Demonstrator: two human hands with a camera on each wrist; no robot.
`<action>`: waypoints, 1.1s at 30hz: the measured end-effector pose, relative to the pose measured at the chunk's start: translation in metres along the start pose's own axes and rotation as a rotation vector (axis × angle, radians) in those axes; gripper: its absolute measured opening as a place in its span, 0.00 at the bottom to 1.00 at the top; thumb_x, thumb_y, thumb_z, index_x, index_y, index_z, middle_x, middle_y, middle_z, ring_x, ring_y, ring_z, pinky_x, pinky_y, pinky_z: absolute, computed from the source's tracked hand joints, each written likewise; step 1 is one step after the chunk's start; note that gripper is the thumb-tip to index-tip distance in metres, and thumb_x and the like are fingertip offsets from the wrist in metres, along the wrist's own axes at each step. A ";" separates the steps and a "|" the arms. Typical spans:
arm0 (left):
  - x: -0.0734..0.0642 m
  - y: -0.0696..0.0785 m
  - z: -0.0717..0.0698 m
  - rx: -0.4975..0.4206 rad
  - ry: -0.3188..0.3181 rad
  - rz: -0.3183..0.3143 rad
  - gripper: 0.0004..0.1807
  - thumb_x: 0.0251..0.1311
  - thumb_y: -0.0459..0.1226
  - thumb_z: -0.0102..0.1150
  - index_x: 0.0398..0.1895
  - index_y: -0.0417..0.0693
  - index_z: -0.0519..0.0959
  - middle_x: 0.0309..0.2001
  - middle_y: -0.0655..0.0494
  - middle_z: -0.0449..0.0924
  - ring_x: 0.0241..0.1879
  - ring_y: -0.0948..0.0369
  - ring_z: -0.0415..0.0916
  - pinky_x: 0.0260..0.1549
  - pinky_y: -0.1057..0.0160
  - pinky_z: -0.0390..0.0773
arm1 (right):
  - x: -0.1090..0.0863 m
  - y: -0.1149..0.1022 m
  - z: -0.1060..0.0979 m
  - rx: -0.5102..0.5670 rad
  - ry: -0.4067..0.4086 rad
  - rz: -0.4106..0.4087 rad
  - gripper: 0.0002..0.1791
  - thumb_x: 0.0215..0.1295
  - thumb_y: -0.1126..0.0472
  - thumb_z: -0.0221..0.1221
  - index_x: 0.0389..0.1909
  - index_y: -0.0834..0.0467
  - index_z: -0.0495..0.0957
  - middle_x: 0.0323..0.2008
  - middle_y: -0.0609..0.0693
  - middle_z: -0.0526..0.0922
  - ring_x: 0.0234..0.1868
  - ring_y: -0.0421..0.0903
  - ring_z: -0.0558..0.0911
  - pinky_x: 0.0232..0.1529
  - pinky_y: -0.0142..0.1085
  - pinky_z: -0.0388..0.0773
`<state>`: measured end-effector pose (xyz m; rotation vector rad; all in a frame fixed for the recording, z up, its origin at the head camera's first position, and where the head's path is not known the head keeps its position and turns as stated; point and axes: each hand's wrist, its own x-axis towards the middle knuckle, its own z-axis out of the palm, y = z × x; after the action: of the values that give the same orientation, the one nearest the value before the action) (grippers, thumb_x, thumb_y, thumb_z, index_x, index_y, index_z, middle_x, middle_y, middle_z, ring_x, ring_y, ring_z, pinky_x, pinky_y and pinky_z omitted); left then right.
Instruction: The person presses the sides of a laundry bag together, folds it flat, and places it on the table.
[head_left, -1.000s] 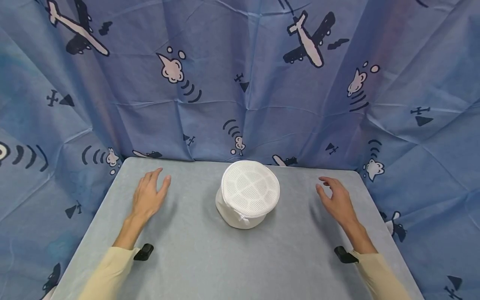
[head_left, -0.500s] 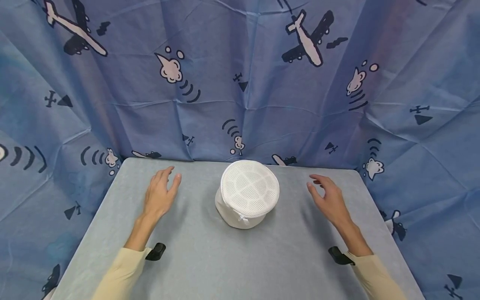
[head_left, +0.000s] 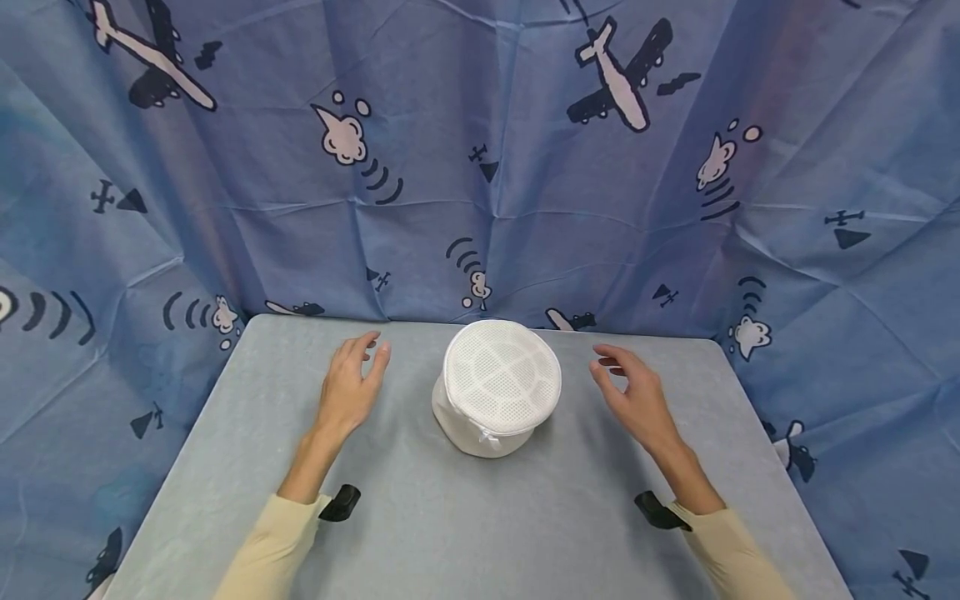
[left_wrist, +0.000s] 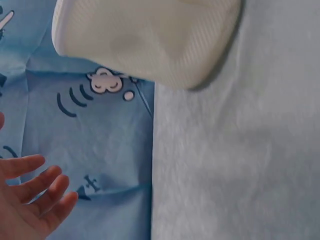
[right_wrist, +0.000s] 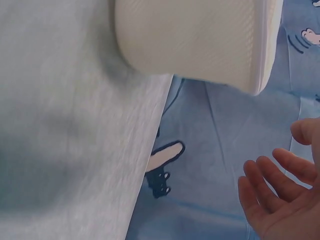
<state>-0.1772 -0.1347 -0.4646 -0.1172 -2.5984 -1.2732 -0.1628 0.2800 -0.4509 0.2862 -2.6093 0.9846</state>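
A round white mesh laundry bag (head_left: 501,379) with a zipped lid stands upright near the table's far edge, its zip pull (head_left: 489,437) facing the person. To its left hovers the left hand (head_left: 351,392), fingers loosely bent and apart from the bag. On the opposite side the right hand (head_left: 636,402) is held the same way, closer to the bag but not touching it. Both wrist views show the bag's side wall, in the left wrist view as a pale mesh bag (left_wrist: 150,40) and in the right wrist view as a cream wall (right_wrist: 190,40). Neither hand holds anything.
The bag stands on a light grey table (head_left: 480,533) with rounded far corners. A blue curtain (head_left: 420,250) printed with planes hangs directly behind the table and along both sides. A black wrist device (head_left: 341,503) is on the left cuff, and another black device (head_left: 660,510) is on the right.
Both hands have moved inward toward the bag, the left one to the right and the right one to the left. The bag has stayed in place.
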 end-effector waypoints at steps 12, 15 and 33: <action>0.002 0.026 0.024 -0.137 -0.004 0.020 0.24 0.78 0.49 0.49 0.64 0.41 0.78 0.55 0.46 0.80 0.47 0.52 0.79 0.46 0.52 0.79 | 0.005 -0.019 0.017 0.054 -0.096 0.037 0.25 0.77 0.54 0.59 0.67 0.64 0.74 0.61 0.63 0.79 0.56 0.60 0.81 0.56 0.58 0.79; 0.002 0.032 0.030 -0.162 0.006 0.019 0.23 0.77 0.46 0.50 0.62 0.40 0.79 0.53 0.45 0.81 0.46 0.52 0.79 0.44 0.53 0.79 | 0.005 -0.024 0.020 0.065 -0.112 0.042 0.25 0.76 0.56 0.60 0.67 0.65 0.73 0.62 0.63 0.78 0.56 0.60 0.81 0.58 0.58 0.78; 0.002 0.053 0.059 -0.246 -0.014 0.003 0.19 0.72 0.40 0.58 0.57 0.35 0.82 0.45 0.46 0.83 0.39 0.53 0.79 0.40 0.57 0.79 | 0.008 -0.039 0.028 0.084 -0.180 0.168 0.29 0.76 0.49 0.58 0.69 0.64 0.71 0.62 0.63 0.79 0.55 0.58 0.82 0.53 0.54 0.80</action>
<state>-0.1802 -0.0561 -0.4580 -0.1738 -2.4407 -1.5912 -0.1654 0.2317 -0.4442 0.1850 -2.7955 1.1772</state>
